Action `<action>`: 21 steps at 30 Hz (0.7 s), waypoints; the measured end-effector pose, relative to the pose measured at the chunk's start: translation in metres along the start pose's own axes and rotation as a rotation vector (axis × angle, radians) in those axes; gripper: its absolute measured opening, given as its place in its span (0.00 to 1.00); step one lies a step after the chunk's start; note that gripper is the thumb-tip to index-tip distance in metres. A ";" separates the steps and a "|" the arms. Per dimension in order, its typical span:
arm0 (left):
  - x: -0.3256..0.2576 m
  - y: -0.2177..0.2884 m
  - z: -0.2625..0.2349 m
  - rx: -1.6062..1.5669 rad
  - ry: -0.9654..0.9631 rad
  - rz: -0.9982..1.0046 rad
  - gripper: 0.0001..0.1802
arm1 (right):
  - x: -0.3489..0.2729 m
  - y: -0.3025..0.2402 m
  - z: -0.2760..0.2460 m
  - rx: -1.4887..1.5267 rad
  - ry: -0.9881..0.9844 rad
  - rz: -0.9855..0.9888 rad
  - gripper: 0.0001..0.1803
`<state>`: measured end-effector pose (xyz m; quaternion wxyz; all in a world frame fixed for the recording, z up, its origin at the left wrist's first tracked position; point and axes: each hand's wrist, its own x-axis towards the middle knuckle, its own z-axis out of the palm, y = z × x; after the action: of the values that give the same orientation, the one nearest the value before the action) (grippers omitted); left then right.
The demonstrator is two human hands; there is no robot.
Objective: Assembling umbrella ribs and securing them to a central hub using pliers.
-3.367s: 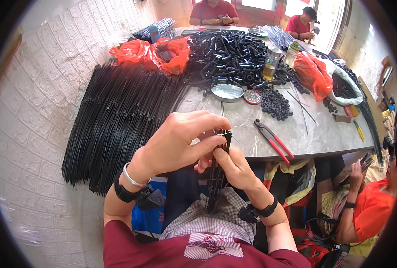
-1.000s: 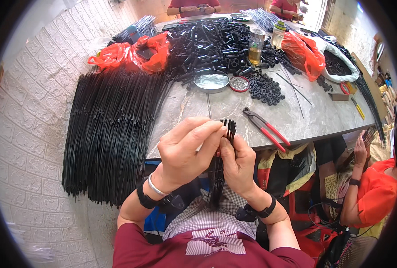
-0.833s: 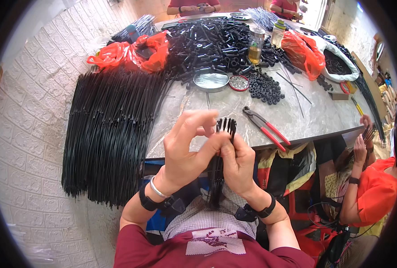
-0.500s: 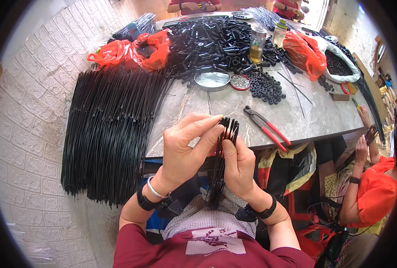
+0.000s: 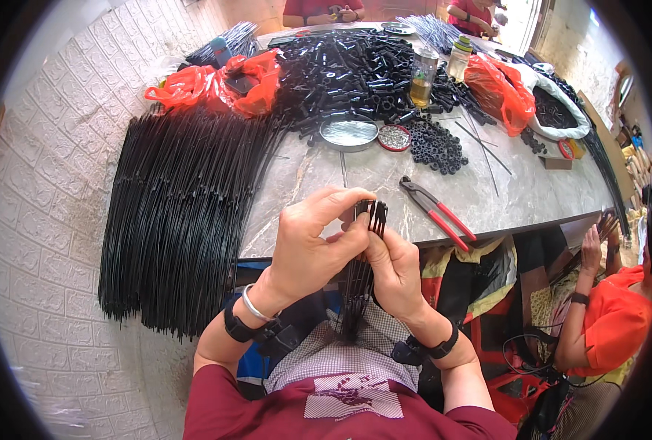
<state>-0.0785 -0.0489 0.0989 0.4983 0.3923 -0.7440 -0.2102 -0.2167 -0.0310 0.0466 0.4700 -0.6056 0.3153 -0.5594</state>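
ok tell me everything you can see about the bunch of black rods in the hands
The bunch of black rods is a slim bundle of thin, dark, glossy sticks, upright, tips level at the top and lower ends fanning toward the lap. The right hand grips it near the top; the left hand pinches a small black piece at the tips. It is held just short of the table edge.

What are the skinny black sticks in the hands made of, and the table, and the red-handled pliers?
The black rods look like thin metal wire with a dark coating: straight, stiff, slightly glossy. The table looks like polished stone, grey with veins and a sheen. The pliers seem to be dark steel with red plastic-covered handles.
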 end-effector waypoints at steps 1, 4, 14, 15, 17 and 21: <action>0.000 -0.001 -0.001 0.004 0.002 0.004 0.15 | 0.000 0.000 0.000 0.032 -0.004 0.007 0.13; -0.002 0.002 -0.001 0.007 0.027 -0.017 0.14 | 0.001 0.003 -0.004 0.044 -0.081 0.058 0.13; 0.003 -0.003 0.001 -0.071 -0.019 0.041 0.13 | 0.009 -0.013 -0.013 -0.151 -0.143 0.023 0.12; 0.002 -0.003 -0.001 -0.076 -0.016 0.038 0.14 | 0.010 -0.016 -0.015 -0.218 -0.204 0.002 0.10; 0.002 -0.007 -0.004 -0.073 -0.006 0.071 0.14 | 0.014 -0.018 -0.026 -0.316 -0.380 0.022 0.13; -0.002 -0.011 -0.013 -0.132 0.015 -0.004 0.13 | 0.033 -0.001 -0.074 -0.334 -0.354 -0.001 0.23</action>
<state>-0.0621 -0.0527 0.0953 0.5283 0.3616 -0.7240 -0.2567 -0.2836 -0.0767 0.0553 0.4113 -0.7635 0.3158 -0.3848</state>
